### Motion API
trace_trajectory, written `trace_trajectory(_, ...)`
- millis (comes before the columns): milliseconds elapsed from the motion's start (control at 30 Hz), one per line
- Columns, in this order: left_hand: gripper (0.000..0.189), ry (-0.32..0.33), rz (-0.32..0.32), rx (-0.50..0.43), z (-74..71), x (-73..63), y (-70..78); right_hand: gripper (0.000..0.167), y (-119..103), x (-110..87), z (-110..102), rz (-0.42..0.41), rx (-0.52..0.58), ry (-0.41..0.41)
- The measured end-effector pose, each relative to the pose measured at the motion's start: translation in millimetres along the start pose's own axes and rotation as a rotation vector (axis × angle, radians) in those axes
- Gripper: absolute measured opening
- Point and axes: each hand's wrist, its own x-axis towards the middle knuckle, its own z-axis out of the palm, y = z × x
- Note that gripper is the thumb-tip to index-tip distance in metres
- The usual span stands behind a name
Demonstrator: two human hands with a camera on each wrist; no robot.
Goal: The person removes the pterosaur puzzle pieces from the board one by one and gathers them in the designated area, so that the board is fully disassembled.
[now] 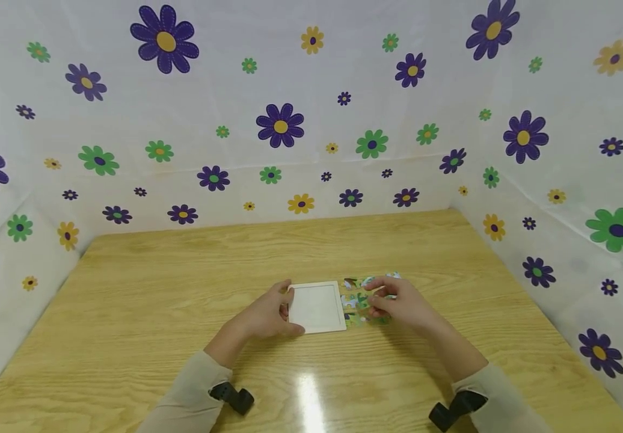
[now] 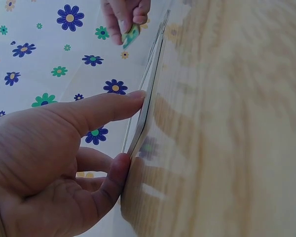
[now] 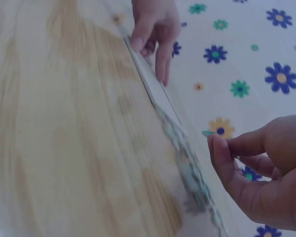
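Observation:
A white square puzzle frame lies flat on the table, with a bare inside. My left hand holds it along its left side, thumb at the near corner and a finger at the far corner. Directly right of the frame, several colourful jigsaw pieces lie in rows, partly hidden under my right hand. That hand is raised over them and pinches one green puzzle piece between thumb and fingers. Only the tip of this piece shows in the right wrist view.
The wood-grain table extends around the frame on every side. White cloth printed with flowers closes off the back, left and right. Dark wrist-camera mounts sit on both sleeves.

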Motion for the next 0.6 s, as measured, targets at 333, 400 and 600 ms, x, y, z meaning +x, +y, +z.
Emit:
trace_trajectory(333, 0.09, 0.01, -0.009, 0.022, -2.7, -0.5, -0.7, 0.032, 18, -18.4, -29, 0.094, 0.005, 0.088)
trace_trajectory(400, 0.085, 0.007, -0.002, 0.023, -2.4, -0.3, -1.5, 0.032, 21, -19.9, -31, 0.099, -0.007, 0.097)
trace_trajectory(600, 0.081, 0.0, 0.011, 0.018, -0.2, 1.9, -5.1, 0.032, 25, -23.6, -38, 0.107, -0.044, 0.067)
